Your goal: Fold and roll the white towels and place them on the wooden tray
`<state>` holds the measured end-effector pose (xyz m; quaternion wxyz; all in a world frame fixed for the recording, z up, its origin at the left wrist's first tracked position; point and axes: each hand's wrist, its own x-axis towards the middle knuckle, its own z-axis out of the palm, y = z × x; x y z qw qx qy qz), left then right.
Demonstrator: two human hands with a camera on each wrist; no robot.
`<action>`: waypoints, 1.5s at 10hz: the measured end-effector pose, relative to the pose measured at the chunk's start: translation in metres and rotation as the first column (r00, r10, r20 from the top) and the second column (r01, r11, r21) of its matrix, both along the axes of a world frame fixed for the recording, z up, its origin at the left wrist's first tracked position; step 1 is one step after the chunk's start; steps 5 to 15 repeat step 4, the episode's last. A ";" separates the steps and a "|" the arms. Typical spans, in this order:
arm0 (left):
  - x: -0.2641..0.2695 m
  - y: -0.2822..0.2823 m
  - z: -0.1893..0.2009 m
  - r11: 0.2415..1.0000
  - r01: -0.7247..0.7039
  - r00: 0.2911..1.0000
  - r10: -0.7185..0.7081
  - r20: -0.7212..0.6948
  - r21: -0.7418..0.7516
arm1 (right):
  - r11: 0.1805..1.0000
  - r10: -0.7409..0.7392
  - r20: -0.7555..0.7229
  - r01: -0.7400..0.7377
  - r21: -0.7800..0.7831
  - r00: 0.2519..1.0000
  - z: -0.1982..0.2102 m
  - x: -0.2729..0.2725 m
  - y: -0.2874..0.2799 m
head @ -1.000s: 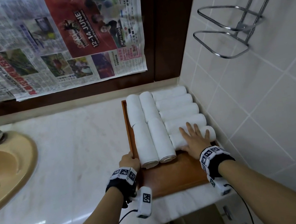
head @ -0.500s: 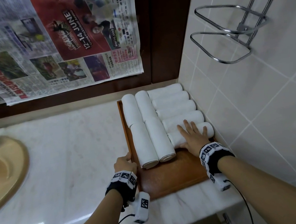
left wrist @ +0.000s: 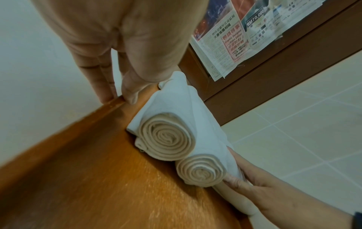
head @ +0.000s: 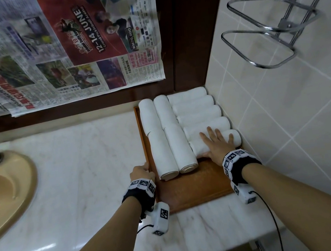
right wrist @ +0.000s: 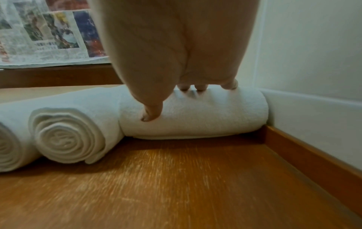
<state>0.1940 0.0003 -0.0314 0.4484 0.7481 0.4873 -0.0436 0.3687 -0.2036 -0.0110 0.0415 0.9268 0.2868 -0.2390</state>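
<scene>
Towels [head: 181, 127], white and rolled tight, fill the far part of the wooden tray [head: 192, 191] on the marble counter [head: 77, 168]; from the head view, four rolls lie lengthwise along the tray's left side in two rows, and five shorter rolls lie crosswise in a stack toward the tiled wall [head: 286, 120]. Compared with the earlier frames the hands and rolls sit much as they did, and only the camera has shifted, so the sink [head: 2, 189] shows less at the left. The right hand [head: 215, 146] lies flat with straight, spread fingers on the nearest crosswise roll, while the left hand [head: 140, 171] grips the tray's left rim with curled fingers. A newspaper [head: 61, 46] hangs above the counter, and a chrome rack [head: 264, 34] is fixed to the wall. In the left wrist view, the left hand [left wrist: 121, 62] pinches the tray's raised edge [left wrist: 78, 122] between fingers outside and thumb inside, just beside the two near rolls [left wrist: 168, 137], whose spiral ends face the camera; the right hand [left wrist: 274, 193] touches the roll behind them. In the right wrist view, the right hand [right wrist: 176, 54] presses its thumb and fingertips [right wrist: 152, 111] into the soft crosswise towel [right wrist: 205, 114], which touches the lengthwise roll [right wrist: 68, 134] on its left and reaches the wall on its right, with bare, scuffed tray wood [right wrist: 176, 186] in front.
</scene>
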 end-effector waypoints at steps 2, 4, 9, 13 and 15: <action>0.000 0.005 -0.002 0.999 0.041 0.999 -0.041 -0.014 0.001 | 1.000 -0.019 0.004 0.019 -0.019 1.000 0.003 -0.004 -0.001; 0.002 0.011 0.013 0.998 0.058 0.997 -0.058 -0.051 -0.007 | 1.000 -0.009 0.058 0.008 0.026 0.998 0.014 -0.016 0.013; 0.002 0.011 0.013 0.998 0.058 0.997 -0.058 -0.051 -0.007 | 1.000 -0.009 0.058 0.008 0.026 0.998 0.014 -0.016 0.013; 0.002 0.011 0.013 0.998 0.058 0.997 -0.058 -0.051 -0.007 | 1.000 -0.009 0.058 0.008 0.026 0.998 0.014 -0.016 0.013; 0.002 0.011 0.013 0.998 0.058 0.997 -0.058 -0.051 -0.007 | 1.000 -0.009 0.058 0.008 0.026 0.998 0.014 -0.016 0.013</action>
